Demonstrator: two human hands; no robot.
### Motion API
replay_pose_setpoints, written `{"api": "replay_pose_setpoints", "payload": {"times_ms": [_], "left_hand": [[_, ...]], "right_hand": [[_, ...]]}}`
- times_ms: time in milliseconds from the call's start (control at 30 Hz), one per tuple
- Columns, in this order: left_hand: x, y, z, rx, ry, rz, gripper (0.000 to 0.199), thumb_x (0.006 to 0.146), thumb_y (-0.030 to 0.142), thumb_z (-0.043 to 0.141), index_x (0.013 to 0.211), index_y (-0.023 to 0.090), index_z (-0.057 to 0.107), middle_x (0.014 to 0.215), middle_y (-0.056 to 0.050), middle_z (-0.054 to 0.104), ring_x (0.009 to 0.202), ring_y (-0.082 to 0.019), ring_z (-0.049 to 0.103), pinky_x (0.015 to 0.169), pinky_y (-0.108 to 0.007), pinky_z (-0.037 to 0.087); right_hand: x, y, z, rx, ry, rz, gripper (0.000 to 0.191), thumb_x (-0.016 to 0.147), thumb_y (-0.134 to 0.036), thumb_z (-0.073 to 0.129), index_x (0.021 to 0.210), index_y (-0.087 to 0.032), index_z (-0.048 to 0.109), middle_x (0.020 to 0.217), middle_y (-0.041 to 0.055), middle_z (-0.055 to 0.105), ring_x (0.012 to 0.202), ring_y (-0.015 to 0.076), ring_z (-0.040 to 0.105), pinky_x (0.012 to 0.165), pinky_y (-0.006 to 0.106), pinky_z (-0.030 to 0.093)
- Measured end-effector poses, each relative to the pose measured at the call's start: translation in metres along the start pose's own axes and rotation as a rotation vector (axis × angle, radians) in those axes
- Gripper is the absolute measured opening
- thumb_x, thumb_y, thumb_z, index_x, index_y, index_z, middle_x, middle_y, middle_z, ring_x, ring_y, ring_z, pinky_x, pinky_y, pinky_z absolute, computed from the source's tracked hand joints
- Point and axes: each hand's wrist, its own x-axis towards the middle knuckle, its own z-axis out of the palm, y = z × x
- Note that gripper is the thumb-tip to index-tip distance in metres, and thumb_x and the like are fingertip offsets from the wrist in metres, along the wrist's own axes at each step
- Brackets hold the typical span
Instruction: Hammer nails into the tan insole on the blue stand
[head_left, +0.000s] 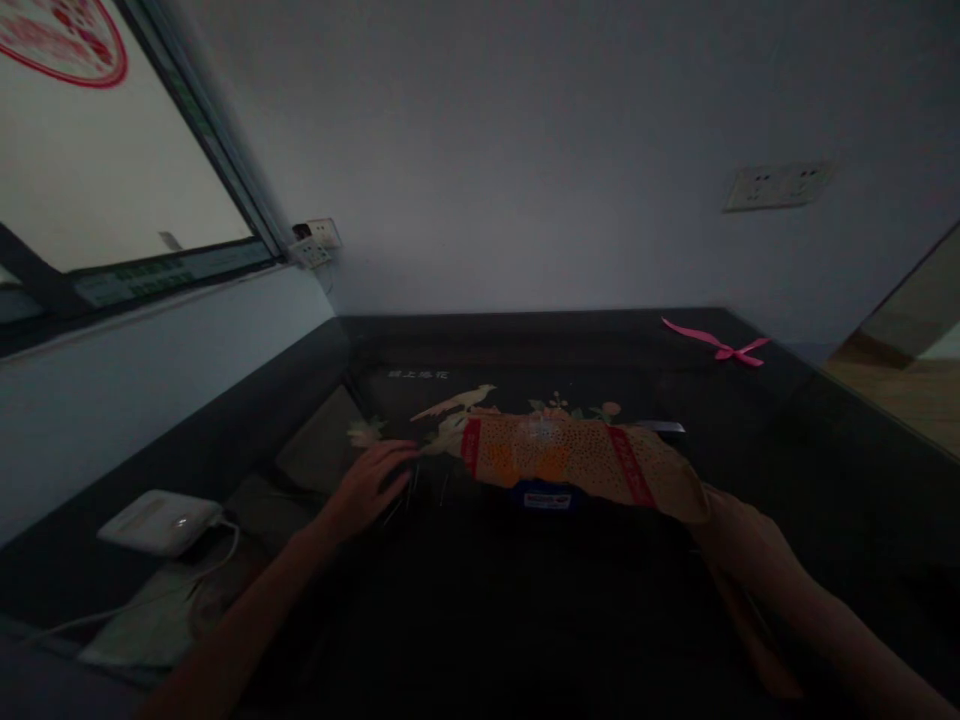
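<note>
A long tan bag (570, 462) with dark dots, two red bands and orange shapes lies across the dark table in front of me. A blue label (547, 500) with white lettering shows below its near edge. My right hand (746, 535) is closed on the crumpled right end of this bag; its fingertips are mostly hidden. To the left of the bag, my left hand (373, 483) rests low over the table with fingers stretched and thumb apart, holding nothing. Behind the bag's right part lies a small shiny flat piece (664, 427), its kind unclear.
The dark table (480, 345) has a printed bird and flowers (457, 400). A white box-shaped device (161, 522) with a cable lies at left. A pink ribbon (716, 345) lies at the far right. Wall sockets (778, 187) and a window (112, 170) are beyond.
</note>
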Motion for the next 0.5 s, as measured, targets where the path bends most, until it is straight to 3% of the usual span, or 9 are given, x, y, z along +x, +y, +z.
{"api": "replay_pose_setpoints", "payload": {"times_ms": [67, 133, 333, 500], "left_hand": [[-0.004, -0.004, 0.011, 0.065, -0.240, 0.077, 0.043, 0.095, 0.037, 0.042, 0.136, 0.026, 0.053, 0.150, -0.007, 0.044, 0.139, -0.027, 0.038, 0.117, -0.051, 0.023], [-0.003, -0.002, 0.016, 0.097, -0.373, 0.131, 0.050, 0.097, 0.039, 0.042, 0.146, 0.030, 0.040, 0.158, -0.005, 0.029, 0.145, -0.028, 0.026, 0.118, -0.055, 0.015], [0.005, 0.012, 0.022, 0.099, -0.469, 0.314, 0.056, 0.098, 0.038, 0.040, 0.152, 0.034, 0.024, 0.161, -0.004, 0.018, 0.148, -0.029, 0.016, 0.119, -0.055, 0.012], [0.000, 0.038, 0.024, 0.057, -0.525, 0.391, 0.065, 0.095, 0.036, 0.047, 0.153, 0.035, 0.017, 0.161, -0.003, 0.017, 0.147, -0.030, 0.017, 0.119, -0.055, 0.013]], "right_hand": [[0.002, 0.001, 0.003, -0.013, -0.002, 0.012, 0.031, 0.091, -0.017, 0.044, 0.106, -0.017, 0.070, 0.109, 0.0160, 0.072, 0.093, 0.0321, 0.071, 0.070, 0.038, 0.052], [0.003, 0.002, 0.005, -0.021, 0.003, 0.019, 0.031, 0.092, -0.019, 0.043, 0.105, -0.018, 0.071, 0.111, 0.0155, 0.072, 0.094, 0.0322, 0.071, 0.072, 0.038, 0.053], [0.002, 0.001, 0.006, -0.012, 0.016, 0.015, 0.032, 0.094, -0.021, 0.042, 0.112, -0.017, 0.069, 0.116, 0.0158, 0.071, 0.098, 0.0315, 0.070, 0.075, 0.038, 0.053], [0.000, -0.001, 0.002, -0.004, 0.016, 0.001, 0.032, 0.094, -0.020, 0.041, 0.110, -0.019, 0.069, 0.115, 0.0147, 0.071, 0.096, 0.0294, 0.070, 0.073, 0.035, 0.051]]}}
